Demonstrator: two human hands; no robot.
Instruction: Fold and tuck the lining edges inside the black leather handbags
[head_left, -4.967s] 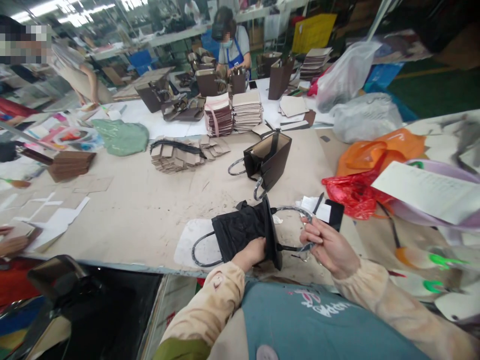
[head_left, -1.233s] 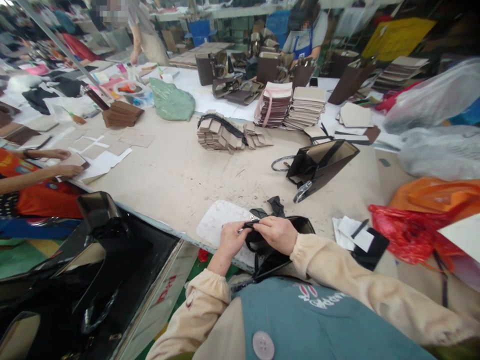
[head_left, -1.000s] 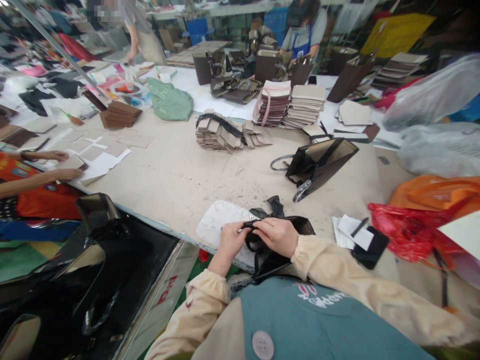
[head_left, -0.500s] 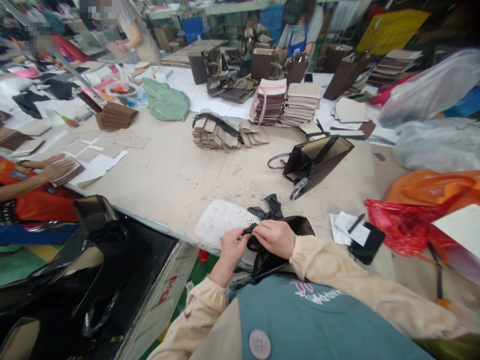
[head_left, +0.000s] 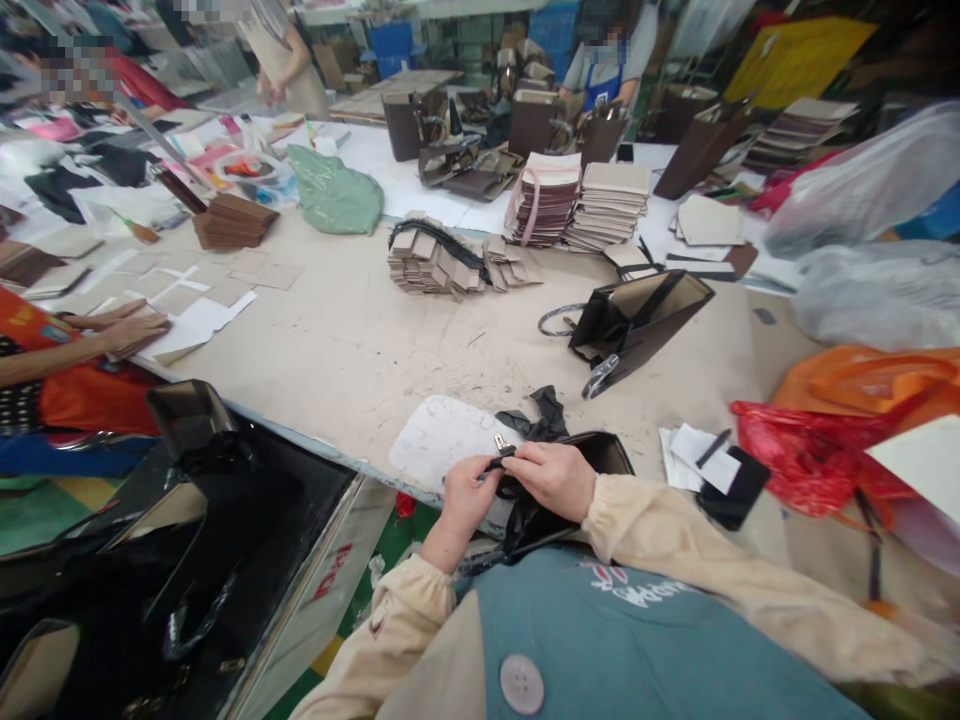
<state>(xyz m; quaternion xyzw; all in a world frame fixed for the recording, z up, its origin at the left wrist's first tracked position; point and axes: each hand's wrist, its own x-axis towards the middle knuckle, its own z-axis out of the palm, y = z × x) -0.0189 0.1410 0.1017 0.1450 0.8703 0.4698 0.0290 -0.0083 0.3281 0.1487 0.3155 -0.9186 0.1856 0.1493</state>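
My left hand [head_left: 466,495] and my right hand [head_left: 553,478] come together at the table's near edge. Both pinch a black strap [head_left: 496,461], and a small metal buckle-like fitting [head_left: 502,441] sticks up from it. Under my right hand lies a black bag [head_left: 607,455] with a light brown lining; my hands and apron hide much of it. Just beyond is a crumpled black scrap [head_left: 549,410]. A white board [head_left: 439,440] lies flat at the left of my hands.
Farther off stands a dark bag [head_left: 645,310] with wrapped handles. Bundled card pieces [head_left: 431,262] and stacked panels [head_left: 607,205] lie beyond. Red plastic [head_left: 799,450] sits right. More black bags [head_left: 191,520] fill a lower surface at left, near a co-worker's hands [head_left: 131,330].
My hands stay nearly in place on the strap. The co-worker's hands at left no longer rest on the stack of pieces they were holding. The view has shifted slightly.
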